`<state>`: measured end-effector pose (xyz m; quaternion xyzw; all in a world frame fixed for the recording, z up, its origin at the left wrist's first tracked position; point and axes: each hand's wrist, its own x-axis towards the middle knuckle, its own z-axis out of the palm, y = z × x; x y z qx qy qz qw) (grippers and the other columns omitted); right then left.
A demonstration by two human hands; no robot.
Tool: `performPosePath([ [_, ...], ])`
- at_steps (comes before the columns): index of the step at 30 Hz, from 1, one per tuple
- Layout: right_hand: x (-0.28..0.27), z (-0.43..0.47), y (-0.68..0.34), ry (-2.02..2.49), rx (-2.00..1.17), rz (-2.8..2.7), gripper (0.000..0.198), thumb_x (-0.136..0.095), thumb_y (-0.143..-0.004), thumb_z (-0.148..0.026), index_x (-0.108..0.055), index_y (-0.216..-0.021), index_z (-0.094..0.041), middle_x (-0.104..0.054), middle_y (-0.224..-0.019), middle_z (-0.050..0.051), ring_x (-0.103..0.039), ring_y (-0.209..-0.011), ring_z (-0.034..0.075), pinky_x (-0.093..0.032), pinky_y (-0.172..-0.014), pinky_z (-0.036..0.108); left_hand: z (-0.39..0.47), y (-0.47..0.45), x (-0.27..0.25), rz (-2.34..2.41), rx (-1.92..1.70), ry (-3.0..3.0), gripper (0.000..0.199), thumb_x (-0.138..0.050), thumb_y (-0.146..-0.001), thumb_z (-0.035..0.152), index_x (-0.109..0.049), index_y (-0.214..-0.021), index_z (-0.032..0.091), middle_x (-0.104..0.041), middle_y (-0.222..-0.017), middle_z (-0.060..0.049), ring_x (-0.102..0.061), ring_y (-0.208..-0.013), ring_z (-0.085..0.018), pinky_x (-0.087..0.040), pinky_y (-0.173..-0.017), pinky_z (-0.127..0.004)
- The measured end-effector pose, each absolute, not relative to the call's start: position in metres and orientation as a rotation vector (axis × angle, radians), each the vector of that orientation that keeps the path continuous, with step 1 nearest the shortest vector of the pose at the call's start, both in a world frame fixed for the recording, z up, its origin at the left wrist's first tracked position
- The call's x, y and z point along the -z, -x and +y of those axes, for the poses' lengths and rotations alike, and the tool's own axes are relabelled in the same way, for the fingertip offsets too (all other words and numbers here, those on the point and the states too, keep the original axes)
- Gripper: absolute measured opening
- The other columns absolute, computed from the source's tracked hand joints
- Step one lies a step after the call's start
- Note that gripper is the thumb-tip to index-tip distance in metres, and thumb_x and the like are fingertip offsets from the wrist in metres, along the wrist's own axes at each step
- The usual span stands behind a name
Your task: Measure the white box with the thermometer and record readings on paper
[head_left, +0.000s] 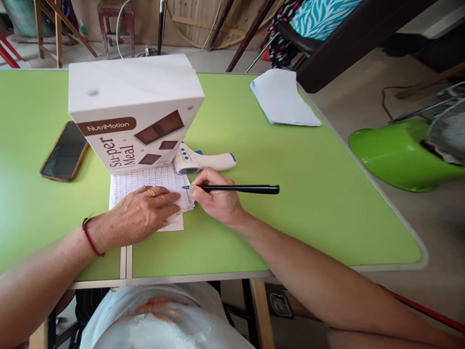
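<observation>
My right hand (217, 196) grips a black pen (250, 189), its tip at the right part of a paper sheet (145, 183) covered in dense handwriting. Flat across that sheet lies my left hand (145, 213), fingers stretched out, with a gold ring and a red cord bracelet. The paper has a torn, uneven right edge. Just beyond it stands a white NutriMotion box (138, 106) with brown pictures on its front. A white and blue handheld thermometer (214, 161) lies beside the box's lower right corner, close to my right hand.
A phone (65, 152) in a brown case lies left of the box on the green table (308, 218). Folded white paper (285, 99) rests near the far right edge. On the floor at right is a bright green bin (395, 155). A stool (115, 24) stands behind.
</observation>
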<state>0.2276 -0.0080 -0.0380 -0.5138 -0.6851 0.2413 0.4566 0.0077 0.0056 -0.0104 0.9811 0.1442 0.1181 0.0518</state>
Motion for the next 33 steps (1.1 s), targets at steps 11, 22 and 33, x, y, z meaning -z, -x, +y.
performPosePath([
  [11, 0.033, -0.008, -0.227, 1.262, -0.537, -1.67, 0.014, -0.054, -0.071, -0.017, -0.045, -0.062, -0.023, -0.05, -0.05, -0.007, -0.042, -0.041, 0.008, -0.034, -0.04, 0.022, 0.005, -0.008, 0.008, 0.453, -0.381, -2.995, 0.028, -0.041, -0.099, 0.018, -0.062, -0.117, 0.012, -0.061, -0.131, -0.011, -0.057, -0.114, -0.027, -0.053, -0.091, -0.041],
  [22, 0.007, -0.015, -0.265, 1.334, -0.009, -2.193, 0.017, -0.056, -0.074, -0.007, -0.063, -0.075, -0.022, -0.066, -0.069, 0.004, -0.059, -0.065, 0.019, -0.045, -0.058, 0.032, 0.008, -0.006, 0.005, 0.44, -0.378, -2.977, 0.023, -0.045, -0.099, 0.02, -0.064, -0.109, 0.013, -0.064, -0.127, -0.01, -0.06, -0.111, -0.026, -0.053, -0.091, -0.04],
  [33, 0.014, -0.016, -0.276, 1.415, 0.129, -2.502, 0.013, -0.062, -0.073, -0.006, -0.068, -0.072, -0.018, -0.066, -0.069, 0.007, -0.059, -0.067, 0.021, -0.036, -0.056, 0.032, 0.03, 0.015, -0.028, 0.828, -1.865, -2.569, 0.019, -0.054, -0.095, 0.03, -0.047, -0.082, 0.017, -0.049, -0.075, 0.002, -0.051, -0.069, -0.01, -0.043, -0.058, -0.03],
])
